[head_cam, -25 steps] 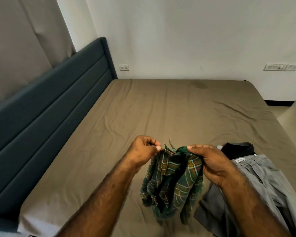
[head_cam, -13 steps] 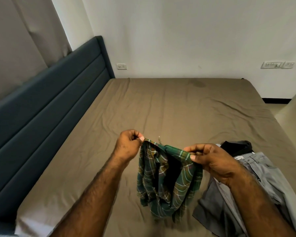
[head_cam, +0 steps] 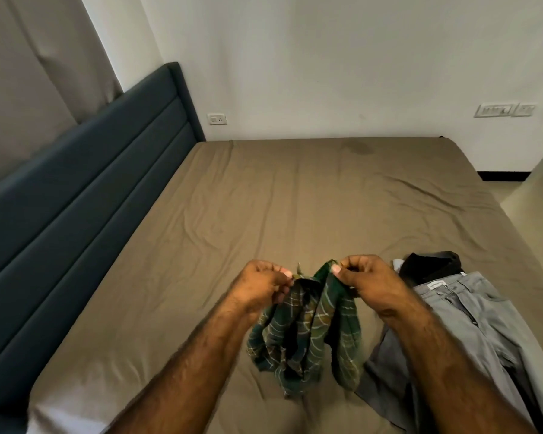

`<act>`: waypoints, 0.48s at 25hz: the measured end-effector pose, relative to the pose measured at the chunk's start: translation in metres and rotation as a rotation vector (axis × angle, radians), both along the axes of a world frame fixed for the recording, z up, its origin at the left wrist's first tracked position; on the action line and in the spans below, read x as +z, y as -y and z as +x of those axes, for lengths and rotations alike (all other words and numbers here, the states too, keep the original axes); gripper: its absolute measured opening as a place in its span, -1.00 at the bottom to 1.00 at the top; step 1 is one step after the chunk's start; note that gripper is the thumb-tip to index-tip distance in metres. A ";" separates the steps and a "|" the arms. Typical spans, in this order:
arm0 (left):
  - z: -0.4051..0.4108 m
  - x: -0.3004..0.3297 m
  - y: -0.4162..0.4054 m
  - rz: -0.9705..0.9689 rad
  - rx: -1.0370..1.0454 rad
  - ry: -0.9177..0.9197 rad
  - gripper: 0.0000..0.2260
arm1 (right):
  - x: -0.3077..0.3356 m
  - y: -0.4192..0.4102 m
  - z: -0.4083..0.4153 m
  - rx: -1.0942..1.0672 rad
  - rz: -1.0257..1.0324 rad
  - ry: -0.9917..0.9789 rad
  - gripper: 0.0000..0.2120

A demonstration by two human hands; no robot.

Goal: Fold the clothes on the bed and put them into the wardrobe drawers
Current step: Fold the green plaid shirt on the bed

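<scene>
- We see the left hand (head_cam: 261, 285) with fingers curled, pinching the top edge of a green plaid woven garment (head_cam: 308, 327) between thumb and fingers.
- We see the right hand (head_cam: 365, 280) likewise curled, pinching the same top edge just to the right of the left hand; the two hands are near each other but apart.
- The green plaid garment hangs bunched from both grips above the near centre of the bed; we cannot tell whether its lower end touches the sheet.
- The bed is covered by a wrinkled olive-brown fitted sheet (head_cam: 295, 208).
- A pair of light grey trousers (head_cam: 470, 311) lies on the sheet at the near right, just beside the right forearm.
- A black fabric item (head_cam: 427, 267) lies at the far end of the grey trousers, touching them.
- A dark blue padded headboard (head_cam: 85, 198) runs along the left side of the bed.
- A white wall socket (head_cam: 217, 119) sits on the far wall, and a white switch panel (head_cam: 503, 110) on the far right.
</scene>
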State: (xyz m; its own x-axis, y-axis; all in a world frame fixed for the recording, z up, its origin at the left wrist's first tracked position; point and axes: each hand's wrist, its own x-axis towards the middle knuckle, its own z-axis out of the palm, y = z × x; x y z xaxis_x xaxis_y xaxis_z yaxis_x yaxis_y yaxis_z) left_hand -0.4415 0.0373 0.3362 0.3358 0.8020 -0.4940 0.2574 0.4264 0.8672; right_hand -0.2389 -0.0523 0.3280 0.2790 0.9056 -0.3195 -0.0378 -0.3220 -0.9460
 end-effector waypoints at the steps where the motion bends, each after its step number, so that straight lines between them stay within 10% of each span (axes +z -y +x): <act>1: 0.008 0.001 0.007 -0.080 0.028 0.079 -0.79 | 0.001 -0.004 -0.007 0.009 0.032 0.036 -0.77; 6: 0.030 0.007 0.022 -0.066 0.006 0.196 -0.79 | 0.009 -0.003 -0.024 0.015 0.159 0.352 -0.87; 12: 0.022 0.017 0.020 0.068 0.007 0.245 -0.87 | 0.003 -0.001 -0.014 0.037 0.187 -0.347 -0.80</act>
